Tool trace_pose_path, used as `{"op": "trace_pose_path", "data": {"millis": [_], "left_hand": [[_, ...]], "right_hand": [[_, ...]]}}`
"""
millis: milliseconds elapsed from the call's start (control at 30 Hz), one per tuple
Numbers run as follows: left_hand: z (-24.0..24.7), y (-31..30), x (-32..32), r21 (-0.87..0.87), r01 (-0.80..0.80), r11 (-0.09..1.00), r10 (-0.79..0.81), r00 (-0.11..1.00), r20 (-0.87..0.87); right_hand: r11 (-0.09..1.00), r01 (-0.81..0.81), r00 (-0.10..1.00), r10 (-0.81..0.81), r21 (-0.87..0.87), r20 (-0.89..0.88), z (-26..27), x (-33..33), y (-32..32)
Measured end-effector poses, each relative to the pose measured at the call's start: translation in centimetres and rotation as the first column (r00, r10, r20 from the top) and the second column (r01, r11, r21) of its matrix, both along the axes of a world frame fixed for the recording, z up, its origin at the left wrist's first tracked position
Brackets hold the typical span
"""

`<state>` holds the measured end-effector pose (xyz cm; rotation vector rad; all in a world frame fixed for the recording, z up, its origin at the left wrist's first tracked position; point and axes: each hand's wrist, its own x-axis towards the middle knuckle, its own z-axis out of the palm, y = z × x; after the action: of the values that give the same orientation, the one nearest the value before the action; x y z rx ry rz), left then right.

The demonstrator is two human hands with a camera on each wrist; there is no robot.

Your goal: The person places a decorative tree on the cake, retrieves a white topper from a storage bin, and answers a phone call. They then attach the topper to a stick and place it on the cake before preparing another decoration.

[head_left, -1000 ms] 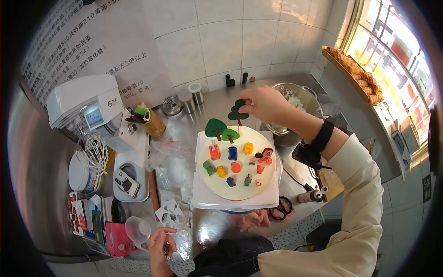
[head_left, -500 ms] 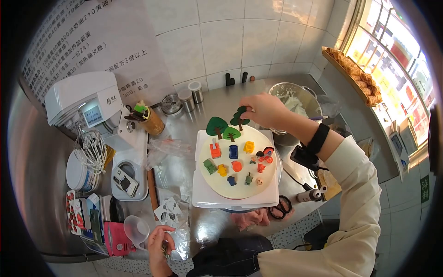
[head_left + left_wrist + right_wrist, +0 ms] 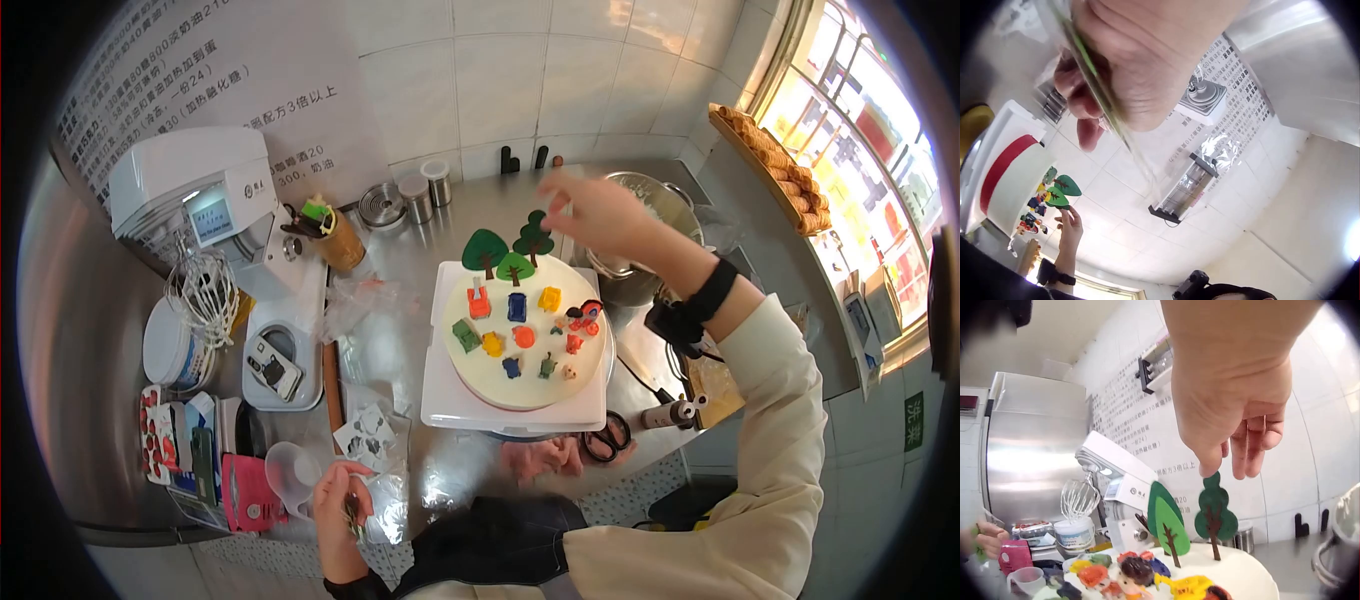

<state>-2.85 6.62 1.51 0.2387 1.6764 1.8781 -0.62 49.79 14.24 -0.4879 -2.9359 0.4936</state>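
A round white cake [image 3: 500,385] sits on a white square board [image 3: 437,405]. Several coloured toy figures dot its top. At the back edge stand green tree toppers, among them a lobed dark green one [image 3: 533,238]. My right hand [image 3: 605,218] hovers just above that tree, fingers loosely bent; in the right wrist view the thumb tip [image 3: 1210,469] is right at the treetop. Low at the left, my left hand [image 3: 335,497] grips a thin clear plastic packet [image 3: 1088,62] with green in it, seen nearly edge-on in the left wrist view.
A stand mixer [image 3: 190,185] with a whisk stands left, near a tool pot [image 3: 343,245]. Behind the right arm is a metal pot [image 3: 625,285]. Black scissors [image 3: 607,437] and a pink cloth [image 3: 540,460] lie at the front; a clear measuring cup [image 3: 292,475] is beside my left hand.
The lobed tree came down into the cake's back edge, and my right fingers have let go and risen slightly. My left hand keeps its hold. The head view has shifted a little.
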Motion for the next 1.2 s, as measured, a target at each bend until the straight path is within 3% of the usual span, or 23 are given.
{"op": "trace_pose_path", "data": {"millis": [67, 167, 233, 300, 367, 433, 467, 533, 567, 633, 667, 733, 767, 833, 867, 933, 1033, 1133, 1200], "left_hand": [[0.6, 0.3, 0.1, 0.021, -0.045, 0.999, 0.045, 0.999, -0.008], [0.7, 1.2, -0.1, 0.068, -0.117, 0.991, 0.117, 0.993, 0.005], [1.1, 1.9, 0.0, 0.019, -0.145, 0.989, 0.145, 0.989, -0.034], [1.9, 2.8, 0.4, 0.061, -0.154, 0.986, 0.154, 0.988, 0.000], [1.7, 3.2, 0.6, 0.110, -0.128, 0.986, 0.125, 0.992, 0.029], [0.6, 3.6, 0.9, 0.177, -0.135, 0.975, 0.144, 0.989, -0.034], [0.9, 3.5, 1.2, 0.186, -0.127, 0.974, 0.137, 0.990, -0.042], [1.6, 3.3, 1.9, 0.111, -0.111, 0.988, 0.127, 0.980, -0.154], [1.8, 3.2, 2.2, 0.117, -0.109, 0.987, 0.127, 0.979, -0.162], [2.2, 2.8, 2.8, 0.134, -0.058, 0.989, 0.088, 0.970, -0.226], [2.5, 2.5, 3.1, 0.137, -0.061, 0.989, 0.092, 0.968, -0.233], [3.1, 2.0, 3.6, 0.187, -0.012, 0.982, 0.044, 0.985, -0.165], [3.1, 1.5, 3.6, 0.189, -0.013, 0.982, 0.046, 0.984, -0.171], [2.7, 0.4, 3.5, 0.329, 0.136, 0.934, -0.168, 0.983, 0.069], [2.6, 0.0, 3.7, 0.331, 0.142, 0.933, -0.172, 0.983, 0.064], [2.3, -0.6, 4.0, 0.197, 0.331, 0.923, -0.317, 0.943, -0.102], [1.6, -0.5, 4.1, 0.198, 0.313, 0.929, -0.302, 0.950, -0.083], [1.9, -0.8, 4.3, 0.100, 0.346, 0.933, -0.333, 0.934, -0.129], [2.3, -1.1, 4.4, 0.066, 0.362, 0.930, -0.348, 0.924, -0.157]], "right_hand": [[0.991, -0.065, 0.976, 0.087, 0.113, -0.200, 1.7, 1.4, -1.2], [0.976, -0.206, 0.888, 0.214, 0.066, -0.406, 4.3, 4.8, -6.7], [0.937, -0.329, 0.831, 0.346, 0.117, -0.437, 3.3, 7.5, -10.7], [0.790, -0.533, 0.714, 0.612, 0.305, -0.339, 1.9, 9.3, -14.0], [0.741, -0.664, 0.680, 0.654, 0.101, -0.330, -0.6, 9.9, -17.5], [0.742, -0.651, 0.738, 0.567, -0.161, -0.366, -2.8, 9.9, -20.3], [0.748, -0.647, 0.738, 0.565, -0.150, -0.369, -3.9, 9.7, -21.5], [0.657, -0.575, 0.809, 0.369, -0.487, -0.457, -5.9, 9.2, -23.3], [0.661, -0.579, 0.805, 0.371, -0.478, -0.462, -6.4, 9.0, -24.0], [0.410, -0.463, 0.886, 0.252, -0.786, -0.390, -7.1, 8.4, -25.1], [0.409, -0.470, 0.882, 0.257, -0.782, -0.395, -7.6, 8.2, -25.3], [0.262, -0.244, 0.953, 0.244, -0.934, -0.181, -8.5, 7.9, -25.4], [0.264, -0.250, 0.951, 0.246, -0.932, -0.186, -8.5, 7.9, -25.6], [0.173, -0.326, 0.945, 0.091, -0.929, -0.315, -8.5, 8.1, -25.9], [0.177, -0.329, 0.944, 0.088, -0.928, -0.318, -8.5, 8.3, -25.8], [0.191, -0.366, 0.930, 0.035, -0.911, -0.367, -8.7, 8.7, -25.7], [0.294, -0.478, 0.859, -0.040, -0.827, -0.511, -9.1, 8.9, -26.1], [0.332, -0.471, 0.828, -0.152, -0.817, -0.540, -7.8, 9.4, -25.7], [0.359, -0.477, 0.822, -0.140, -0.802, -0.552, -7.5, 9.5, -25.3]]}}
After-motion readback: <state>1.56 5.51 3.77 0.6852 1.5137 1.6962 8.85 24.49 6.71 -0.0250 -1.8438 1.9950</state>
